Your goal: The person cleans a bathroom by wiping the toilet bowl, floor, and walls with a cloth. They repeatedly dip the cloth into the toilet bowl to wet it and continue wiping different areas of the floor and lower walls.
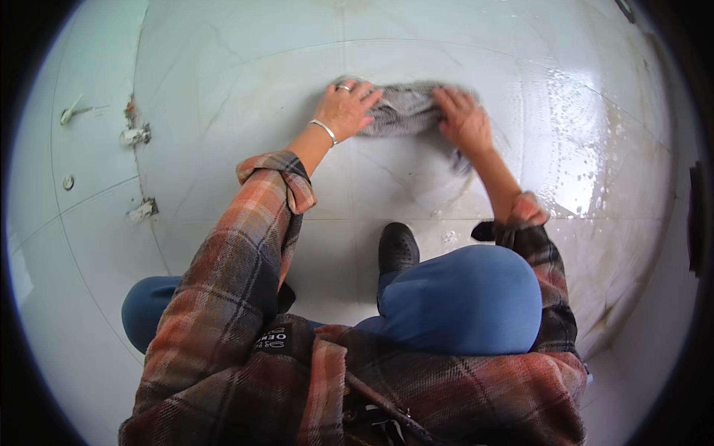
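A crumpled grey cloth (407, 108) lies bunched on the white marble-look tile floor (268, 95), slightly blurred. My left hand (348, 108), wearing a ring and a silver bangle, presses on its left end with the fingers spread over the fabric. At the opposite end, my right hand (464, 120) has its fingers on the cloth, and its outline is smeared by motion. Both arms reach forward in rolled plaid sleeves. A dark bit, perhaps a loose corner of the cloth, hangs below my right wrist.
Water drops and a wet sheen (574, 150) cover the floor at right. Along the left tiled wall, two whitish pipe fittings (135, 135) stick out near a rough joint. My black clog (398, 245) stands below the cloth. A dark object (694, 217) sits at the right edge.
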{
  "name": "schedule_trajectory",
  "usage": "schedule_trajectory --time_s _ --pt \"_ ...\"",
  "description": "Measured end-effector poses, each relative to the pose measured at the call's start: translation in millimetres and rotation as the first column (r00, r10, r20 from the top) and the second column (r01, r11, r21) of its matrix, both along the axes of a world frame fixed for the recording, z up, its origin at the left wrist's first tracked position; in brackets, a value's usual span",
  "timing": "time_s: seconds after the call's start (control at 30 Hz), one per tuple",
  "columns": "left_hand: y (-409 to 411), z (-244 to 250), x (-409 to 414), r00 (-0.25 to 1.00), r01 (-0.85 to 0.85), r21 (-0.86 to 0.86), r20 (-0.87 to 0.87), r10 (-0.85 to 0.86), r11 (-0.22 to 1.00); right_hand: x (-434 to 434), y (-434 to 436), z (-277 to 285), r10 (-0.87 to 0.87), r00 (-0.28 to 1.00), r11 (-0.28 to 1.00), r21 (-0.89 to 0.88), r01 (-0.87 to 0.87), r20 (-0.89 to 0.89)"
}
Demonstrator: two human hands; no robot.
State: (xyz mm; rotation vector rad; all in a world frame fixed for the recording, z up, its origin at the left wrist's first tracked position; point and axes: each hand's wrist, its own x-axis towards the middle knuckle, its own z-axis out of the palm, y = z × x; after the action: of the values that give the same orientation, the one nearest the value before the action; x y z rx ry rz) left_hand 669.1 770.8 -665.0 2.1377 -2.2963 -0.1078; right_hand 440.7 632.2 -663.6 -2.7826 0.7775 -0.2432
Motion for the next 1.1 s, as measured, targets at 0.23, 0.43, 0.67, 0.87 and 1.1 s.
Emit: schedule_trajectory --time_s 0.23,0.43,0.67,0.87,1.1 --pt "127.6 6.0 46.5 0.859 -0.51 0.108 0.12 0.498 0.853 112.6 55.6 -20.6 0.177 0.984 0.977 0.115 -0.177 0.011" --pt "178.7 4.0 -64.5 0.458 -0.867 0.316 0.203 0.866 0.385 151.5 83.0 -16.8 0.558 0.829 0.827 0.089 -0.555 -0.021" --pt "136.6 16.4 -116.2 0.438 -0.795 0.45 -0.038 0.898 0.407 158.0 45.9 16.3 0.516 0.81 0.854 0.084 -0.514 -0.278" --pt "130.5 19.2 -120.3 0.367 -0.783 0.485 -0.146 0.918 0.39 159.5 51.3 -18.0 0.816 0.578 0.578 -0.001 -0.816 0.011" --pt "98.3 12.5 -140.0 0.384 -0.728 0.515 -0.241 0.891 0.453 58.9 12.4 -8.2 0.499 0.865 0.864 0.058 -0.501 0.041"
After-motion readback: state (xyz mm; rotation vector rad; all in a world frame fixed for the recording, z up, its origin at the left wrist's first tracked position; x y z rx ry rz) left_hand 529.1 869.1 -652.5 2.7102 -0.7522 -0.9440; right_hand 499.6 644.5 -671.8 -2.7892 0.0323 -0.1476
